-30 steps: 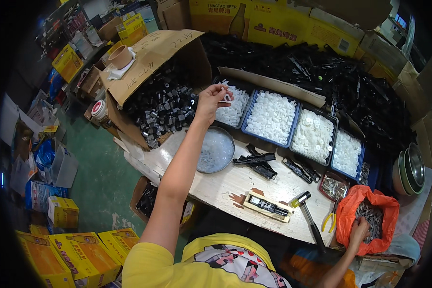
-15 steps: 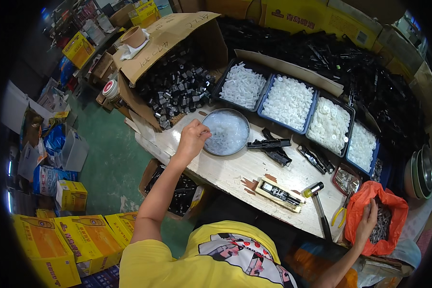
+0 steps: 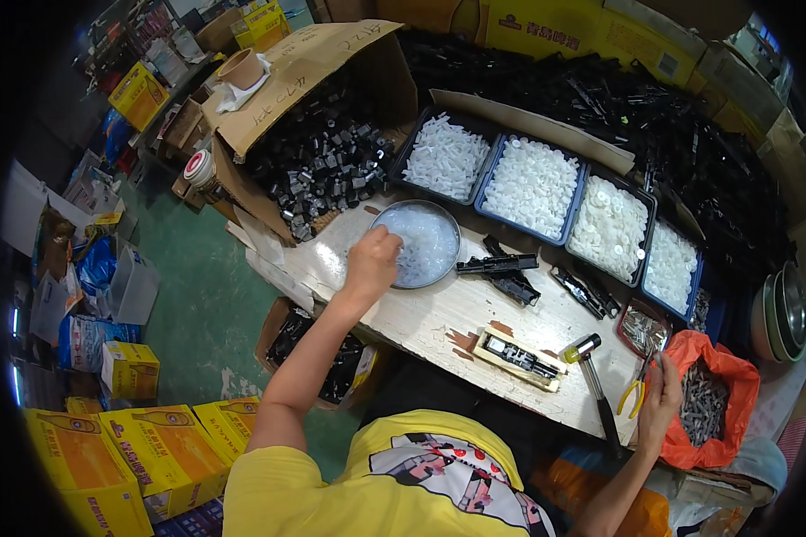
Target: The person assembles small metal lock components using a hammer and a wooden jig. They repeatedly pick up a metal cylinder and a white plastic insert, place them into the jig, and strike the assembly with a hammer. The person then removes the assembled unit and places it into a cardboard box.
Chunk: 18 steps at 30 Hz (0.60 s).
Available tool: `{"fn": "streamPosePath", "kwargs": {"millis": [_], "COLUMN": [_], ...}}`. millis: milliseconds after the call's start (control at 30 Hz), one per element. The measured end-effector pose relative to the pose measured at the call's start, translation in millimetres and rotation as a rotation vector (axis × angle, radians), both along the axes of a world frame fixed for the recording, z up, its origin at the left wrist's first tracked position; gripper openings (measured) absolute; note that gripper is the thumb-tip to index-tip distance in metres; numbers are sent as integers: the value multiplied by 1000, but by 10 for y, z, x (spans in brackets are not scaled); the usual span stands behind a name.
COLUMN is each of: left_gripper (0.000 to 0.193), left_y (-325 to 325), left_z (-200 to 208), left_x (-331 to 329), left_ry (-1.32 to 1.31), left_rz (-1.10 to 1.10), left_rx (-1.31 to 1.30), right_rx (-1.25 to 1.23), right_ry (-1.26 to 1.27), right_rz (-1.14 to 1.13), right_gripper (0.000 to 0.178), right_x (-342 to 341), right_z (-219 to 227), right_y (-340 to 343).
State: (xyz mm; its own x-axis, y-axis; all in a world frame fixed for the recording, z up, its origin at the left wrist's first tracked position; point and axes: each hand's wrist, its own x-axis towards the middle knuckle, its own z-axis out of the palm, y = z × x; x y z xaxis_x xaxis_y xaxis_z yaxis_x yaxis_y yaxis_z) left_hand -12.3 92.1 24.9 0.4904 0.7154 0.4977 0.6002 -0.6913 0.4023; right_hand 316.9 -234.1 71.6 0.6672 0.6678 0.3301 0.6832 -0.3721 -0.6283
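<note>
My left hand (image 3: 373, 262) is over the left rim of a round metal pan (image 3: 457, 247) that holds a pale, jelly-like mass with small pieces in it. Its fingers are closed and curl down into the pan; what they grip is hidden. At the right, my right hand (image 3: 659, 401) is beside an orange plastic bag (image 3: 736, 374) full of small grey metal parts (image 3: 703, 413). Those fingers are pinched together around something too small to make out. Yellow-handled pliers (image 3: 631, 399) lie just left of this hand. A black mechanism sits in a wooden fixture (image 3: 546, 379) near the front edge.
A hammer (image 3: 598, 385) lies right of the fixture. Black assemblies (image 3: 501, 265) rest mid-table. Behind stand several trays of white plastic parts (image 3: 528, 188) and a red dish of metal pins (image 3: 643, 329). An open carton (image 3: 282, 89) of black parts is at the back left.
My right hand has come out of the orange bag and moved left, beside the pliers. My left hand has shifted slightly right, further over the pan. The whole view has shifted a little.
</note>
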Motion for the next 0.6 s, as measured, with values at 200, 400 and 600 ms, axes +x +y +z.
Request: {"fn": "streamPosePath", "kwargs": {"millis": [200, 400, 600], "left_gripper": [13, 10, 11], "left_y": [-287, -925, -1121], "left_z": [280, 290, 366], "left_x": [64, 572, 743], "left_ry": [-465, -792, -735], "left_rz": [-46, -455, -554], "left_rx": [-655, -1276, -1253], "right_rx": [-13, 54, 29], "right_ry": [200, 322, 397], "right_rz": [276, 577, 568], "right_gripper": [23, 20, 20], "right_x": [-511, -1032, -997], "right_z": [-64, 37, 65], "right_y": [349, 876, 851]}}
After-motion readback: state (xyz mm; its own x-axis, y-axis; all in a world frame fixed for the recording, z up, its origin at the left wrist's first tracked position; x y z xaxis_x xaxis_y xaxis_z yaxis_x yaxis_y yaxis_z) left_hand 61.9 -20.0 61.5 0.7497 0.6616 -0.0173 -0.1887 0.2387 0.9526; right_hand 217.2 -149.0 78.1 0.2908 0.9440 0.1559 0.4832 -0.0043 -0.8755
